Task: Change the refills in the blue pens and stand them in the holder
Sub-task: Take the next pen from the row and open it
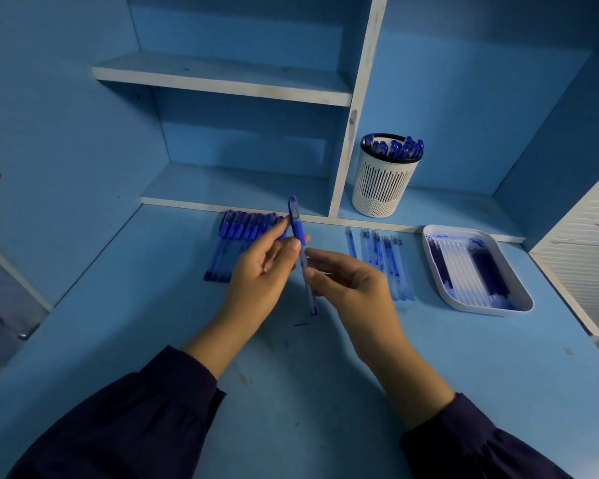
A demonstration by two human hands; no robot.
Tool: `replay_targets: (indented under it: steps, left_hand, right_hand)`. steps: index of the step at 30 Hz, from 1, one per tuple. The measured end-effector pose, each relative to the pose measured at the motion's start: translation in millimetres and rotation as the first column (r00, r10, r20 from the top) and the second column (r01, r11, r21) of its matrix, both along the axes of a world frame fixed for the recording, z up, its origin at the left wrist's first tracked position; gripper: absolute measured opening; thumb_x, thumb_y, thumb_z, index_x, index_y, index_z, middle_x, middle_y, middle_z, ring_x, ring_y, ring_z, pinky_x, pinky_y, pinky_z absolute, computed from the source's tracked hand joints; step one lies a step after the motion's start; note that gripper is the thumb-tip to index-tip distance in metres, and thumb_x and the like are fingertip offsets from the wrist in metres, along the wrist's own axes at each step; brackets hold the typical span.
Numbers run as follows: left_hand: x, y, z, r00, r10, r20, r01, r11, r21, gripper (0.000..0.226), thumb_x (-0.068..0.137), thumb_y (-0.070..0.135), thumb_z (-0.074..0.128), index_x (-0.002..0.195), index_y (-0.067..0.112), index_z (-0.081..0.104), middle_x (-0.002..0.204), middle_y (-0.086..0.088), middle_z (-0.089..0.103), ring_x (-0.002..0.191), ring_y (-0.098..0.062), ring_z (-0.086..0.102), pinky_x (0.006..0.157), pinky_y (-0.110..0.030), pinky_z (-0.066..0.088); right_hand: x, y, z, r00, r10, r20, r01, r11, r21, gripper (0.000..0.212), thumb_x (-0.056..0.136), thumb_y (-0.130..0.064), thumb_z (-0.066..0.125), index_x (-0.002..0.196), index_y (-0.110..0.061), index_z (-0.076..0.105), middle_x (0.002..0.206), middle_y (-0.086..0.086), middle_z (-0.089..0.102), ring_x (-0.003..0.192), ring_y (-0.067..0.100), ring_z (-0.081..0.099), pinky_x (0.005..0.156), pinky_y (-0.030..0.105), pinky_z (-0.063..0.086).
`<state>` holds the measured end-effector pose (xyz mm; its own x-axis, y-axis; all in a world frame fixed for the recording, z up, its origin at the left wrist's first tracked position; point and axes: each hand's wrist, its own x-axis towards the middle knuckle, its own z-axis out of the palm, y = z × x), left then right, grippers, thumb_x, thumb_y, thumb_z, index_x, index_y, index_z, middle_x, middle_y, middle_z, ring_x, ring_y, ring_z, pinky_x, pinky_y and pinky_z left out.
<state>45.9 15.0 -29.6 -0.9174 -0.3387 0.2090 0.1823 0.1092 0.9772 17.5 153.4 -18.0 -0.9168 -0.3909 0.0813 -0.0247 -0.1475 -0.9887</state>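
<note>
Dark sleeves (125, 420) cover both my arms, low and close to me. They reach out over the blue desk (291, 392). The desk has some small ink marks on it. It has bare room around my arms and off to the left, up to the blue side wall.

My left hand (260, 267) pinches the blue pen (300, 236) near its dark top part, with thumb and fingers. My right hand (353, 281) pinches the see-through part lower down, with thumb and first finger. The pen is up in the air above the middle of the desk. It tilts a bit, cap end away from me and the small dark end toward me.

Behind my left hand a row of blue pens (242, 236) lies flat, side by side, close to the white ledge at the back. Right of my right hand some loose refills (384, 257) lie in a row. Next to them sits a white tray (529, 299) with more refills (464, 267) in it, near the right edge of the desk.

The white holder (382, 188) stands on the low shelf past the ledge, just right of the white upright board (357, 115). Blue pens (395, 148) stick up out of it. A white-edged shelf (222, 77) sits high on the left.
</note>
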Motion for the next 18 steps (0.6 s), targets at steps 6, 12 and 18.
replay_targets:
  steps: [6,12,18]
  left_hand:
    - [3,9,5,0.994,0.074,-0.076,-0.06,0.982,0.179,0.031,0.097,0.015,0.057,0.123,0.033,0.058,0.097,0.009,0.076,0.098,-0.009,0.07,0.092,-0.028,0.055]
    - [8,11,6,0.996,0.024,-0.084,-0.011,0.989,0.148,0.031,0.097,0.013,0.056,0.117,0.035,0.062,0.094,0.009,0.075,0.081,-0.011,0.072,0.076,-0.022,0.056]
    - [12,19,-1,0.993,-0.112,-0.038,0.111,0.993,-0.039,0.03,0.097,0.011,0.058,0.119,0.029,0.067,0.094,0.001,0.075,0.059,-0.009,0.057,0.055,-0.021,0.05]
  right_hand:
    - [8,5,1,0.997,0.005,-0.079,-0.005,1.0,0.004,0.027,0.085,-0.001,0.068,0.109,-0.012,0.072,0.094,0.001,0.075,0.086,0.009,0.069,0.08,0.022,0.055]
    - [-4,19,11,0.983,-0.152,-0.107,0.142,0.985,-0.097,0.026,0.086,-0.006,0.069,0.109,-0.017,0.071,0.092,0.001,0.073,0.08,0.004,0.063,0.078,0.019,0.051]
    - [-14,28,14,0.975,-0.164,-0.147,0.146,0.981,-0.126,0.03,0.087,-0.004,0.067,0.115,-0.016,0.067,0.096,0.006,0.069,0.083,0.006,0.064,0.079,0.019,0.051]
